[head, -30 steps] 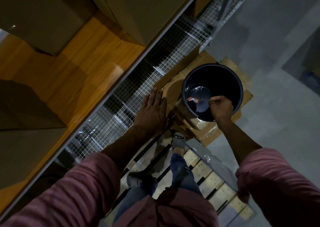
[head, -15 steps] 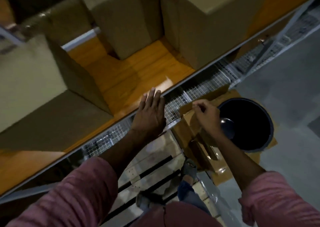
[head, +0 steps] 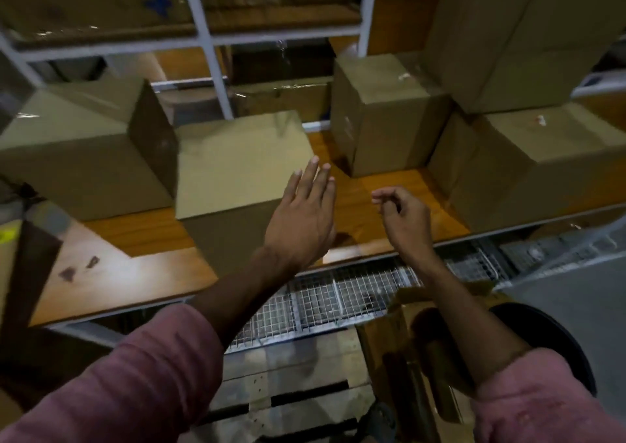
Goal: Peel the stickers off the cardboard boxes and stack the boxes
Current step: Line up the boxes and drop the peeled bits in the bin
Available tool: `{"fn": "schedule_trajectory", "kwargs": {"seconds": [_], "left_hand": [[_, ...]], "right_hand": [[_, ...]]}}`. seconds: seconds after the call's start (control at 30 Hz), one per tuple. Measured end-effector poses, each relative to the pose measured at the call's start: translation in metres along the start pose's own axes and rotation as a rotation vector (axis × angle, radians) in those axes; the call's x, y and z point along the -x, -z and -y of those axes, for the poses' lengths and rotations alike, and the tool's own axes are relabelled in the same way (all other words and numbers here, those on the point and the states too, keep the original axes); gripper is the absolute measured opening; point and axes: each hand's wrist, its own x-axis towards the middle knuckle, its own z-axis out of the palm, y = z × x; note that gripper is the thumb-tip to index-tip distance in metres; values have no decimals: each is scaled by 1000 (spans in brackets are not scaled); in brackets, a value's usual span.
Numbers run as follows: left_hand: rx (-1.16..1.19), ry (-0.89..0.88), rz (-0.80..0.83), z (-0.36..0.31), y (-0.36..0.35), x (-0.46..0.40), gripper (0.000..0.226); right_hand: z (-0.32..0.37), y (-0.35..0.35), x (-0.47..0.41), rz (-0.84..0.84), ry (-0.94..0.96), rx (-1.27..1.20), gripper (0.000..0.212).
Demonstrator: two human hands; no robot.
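Note:
Several brown cardboard boxes stand on a wooden shelf (head: 135,273). A low flat-topped box (head: 237,165) sits at the centre, a bigger one (head: 84,148) to its left, a small cube box (head: 382,114) behind right, and a wide box (head: 542,158) at far right with a small sticker scrap (head: 542,119) on top. My left hand (head: 301,215) hovers with straight fingers over the centre box's right front corner. My right hand (head: 403,215) hangs over the bare wood with loosely curled fingers, holding nothing.
A black bin (head: 555,341) stands at lower right beside a cardboard piece (head: 399,334). Wire mesh (head: 321,300) runs below the shelf edge, a wooden pallet (head: 288,375) under me. White rack uprights (head: 210,53) and more boxes (head: 508,29) fill the back.
My view has lifted from the bin to the shelf. My right hand left the bin and rose over the shelf; my left hand moved forward from the shelf edge toward the centre box.

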Motion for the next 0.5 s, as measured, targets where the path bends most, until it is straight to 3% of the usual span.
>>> {"fn": "schedule_trajectory", "kwargs": {"seconds": [0.23,0.33,0.5], "left_hand": [[-22,181,82,91,-15,43,102],[-30,238,172,128,-29,62,112],[19,210,125,166,-47,70,91]], "right_hand": [[50,-69,-17,145,319,124,21],[56,-95,-24,345,368,289,42],[67,-121,-36,492,420,639,74]]}}
